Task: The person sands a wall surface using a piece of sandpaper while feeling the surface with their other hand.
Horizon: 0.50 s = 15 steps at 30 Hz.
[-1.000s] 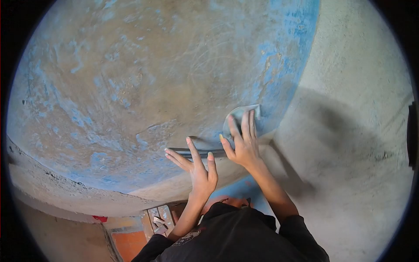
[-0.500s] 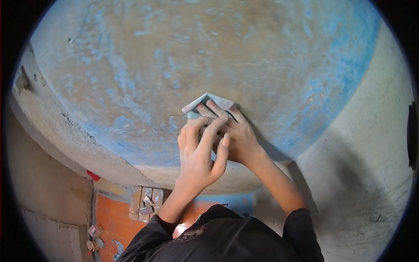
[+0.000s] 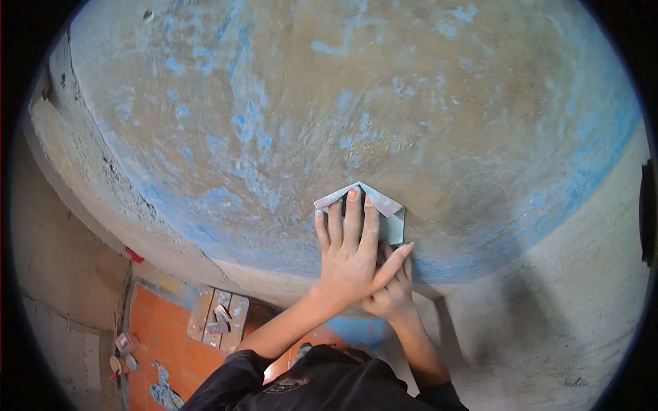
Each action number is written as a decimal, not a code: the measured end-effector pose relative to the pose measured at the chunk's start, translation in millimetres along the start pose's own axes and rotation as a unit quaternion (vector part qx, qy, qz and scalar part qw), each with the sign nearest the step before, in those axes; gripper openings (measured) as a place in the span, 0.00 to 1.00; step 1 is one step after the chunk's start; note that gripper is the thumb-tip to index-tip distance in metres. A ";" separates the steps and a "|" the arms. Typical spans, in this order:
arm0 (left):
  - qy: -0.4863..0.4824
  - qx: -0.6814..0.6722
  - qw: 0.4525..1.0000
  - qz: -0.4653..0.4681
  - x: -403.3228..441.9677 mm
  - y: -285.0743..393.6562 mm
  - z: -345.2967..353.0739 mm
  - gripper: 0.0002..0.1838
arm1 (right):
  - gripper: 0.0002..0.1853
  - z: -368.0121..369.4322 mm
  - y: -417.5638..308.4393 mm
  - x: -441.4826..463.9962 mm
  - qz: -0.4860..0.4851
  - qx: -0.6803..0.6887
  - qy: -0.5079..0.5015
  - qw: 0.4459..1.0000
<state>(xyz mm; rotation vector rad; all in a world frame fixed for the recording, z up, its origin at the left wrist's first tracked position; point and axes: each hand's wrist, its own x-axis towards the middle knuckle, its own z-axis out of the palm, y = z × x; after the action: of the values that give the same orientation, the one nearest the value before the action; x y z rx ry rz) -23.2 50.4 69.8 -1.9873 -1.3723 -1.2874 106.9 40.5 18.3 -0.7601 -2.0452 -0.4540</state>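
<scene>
My left hand (image 3: pixel 346 264) lies with its fingers stretched out over a folded sheet of sandpaper (image 3: pixel 392 229), pressing it against the wall (image 3: pixel 425 151). The sheet's upper edges are folded into a peak around my fingertips. Worn grey-brown plaster shows between patches of blue paint on this wall. My right hand (image 3: pixel 392 294) is just below and to the right, near the sheet's lower edge. Its fingers point up, slightly apart, partly hidden behind my left thumb; I see nothing in them.
A ledge with a rough, cracked edge (image 3: pixel 147 205) runs along the lower left of the painted area. Bare grey wall (image 3: pixel 548 301) stands at right. Below, a small slatted wooden stool (image 3: pixel 218 318) bears some blocks on the orange floor (image 3: pixel 157 329). Cups and a stained cloth (image 3: pixel 164 387) lie nearby.
My left hand has moved up from resting over the right and now lies flat on the sandpaper. My right hand has drawn back off the sheet, downward. The view has shifted.
</scene>
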 end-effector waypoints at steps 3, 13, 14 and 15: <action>0.024 0.033 0.999 -0.027 -3.5 -3.2 15.1 0.62 | 0.13 -20.9 36.2 -16.3 -0.026 0.027 0.125 0.991; 0.103 -0.011 0.962 -0.253 -112.1 7.8 92.5 0.49 | 0.11 -40.8 82.3 35.1 -0.037 0.010 0.262 0.964; 0.143 -0.011 0.957 -0.253 -92.5 -9.4 79.5 0.47 | 0.11 -39.1 83.8 34.5 -0.056 -0.003 0.244 0.968; 0.182 -0.011 0.950 -0.253 -69.6 -23.5 62.8 0.45 | 0.12 -37.5 85.1 34.6 -0.064 0.001 0.244 0.968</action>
<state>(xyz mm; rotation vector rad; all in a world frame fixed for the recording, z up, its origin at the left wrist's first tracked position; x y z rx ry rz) -21.7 71.2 -24.6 -1.3451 -1.7330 -1.7858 171.9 94.4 70.3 -0.4573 -1.6326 -0.6424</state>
